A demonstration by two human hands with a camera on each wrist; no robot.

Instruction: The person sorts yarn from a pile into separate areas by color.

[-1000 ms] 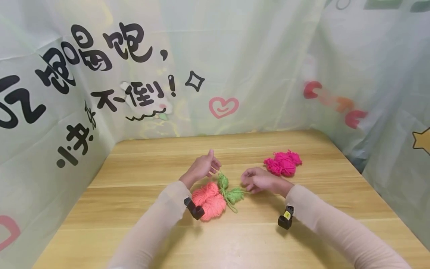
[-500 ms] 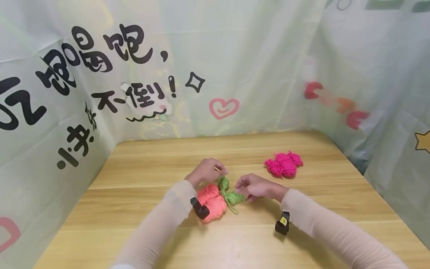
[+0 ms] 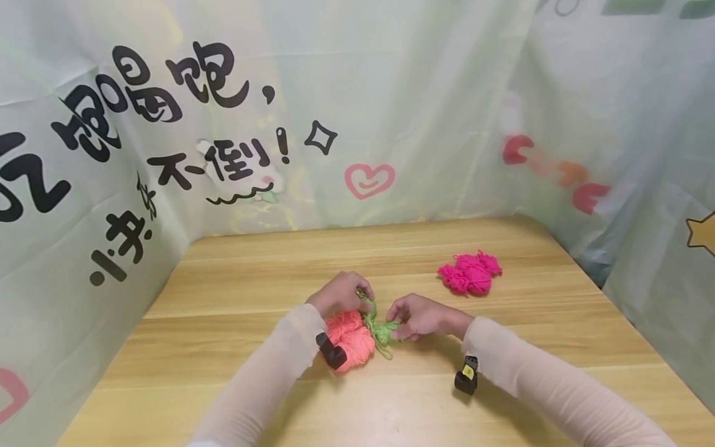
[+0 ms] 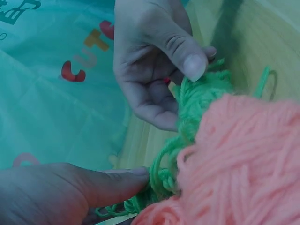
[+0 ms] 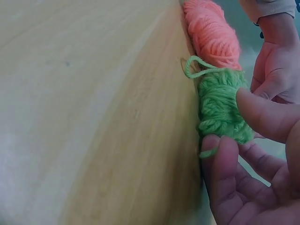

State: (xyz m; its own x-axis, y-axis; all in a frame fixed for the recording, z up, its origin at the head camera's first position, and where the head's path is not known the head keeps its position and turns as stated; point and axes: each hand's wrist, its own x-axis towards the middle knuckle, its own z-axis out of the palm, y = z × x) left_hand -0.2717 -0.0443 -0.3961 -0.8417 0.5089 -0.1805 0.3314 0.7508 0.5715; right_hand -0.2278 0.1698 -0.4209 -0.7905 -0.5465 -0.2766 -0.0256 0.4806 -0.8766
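A small bundle of green yarn (image 3: pixel 384 333) lies on the table between both hands, pinched in at its middle with a lobe to either side. My left hand (image 3: pixel 342 293) pinches its far lobe, which is partly covered by the fingers; the left wrist view has that thumb pressed on green strands. At the near-right lobe, my right hand (image 3: pixel 421 315) grips the green yarn between thumb and fingers, as the right wrist view shows with the thumb (image 5: pixel 262 112) on top. Coral-pink yarn (image 3: pixel 357 347) lies against the green bundle, below my left wrist.
A magenta yarn bundle (image 3: pixel 473 273) lies at the back right of the wooden table (image 3: pixel 251 273). Printed curtains (image 3: pixel 436 124) stand around the table's back and sides. A small black camera (image 3: pixel 331 352) hangs at the left wrist, another (image 3: pixel 467 375) at the right.
My left hand has come down onto the far green lobe and taken hold of it. My right hand has shifted left and closed on the other lobe. The magenta yarn stays put.
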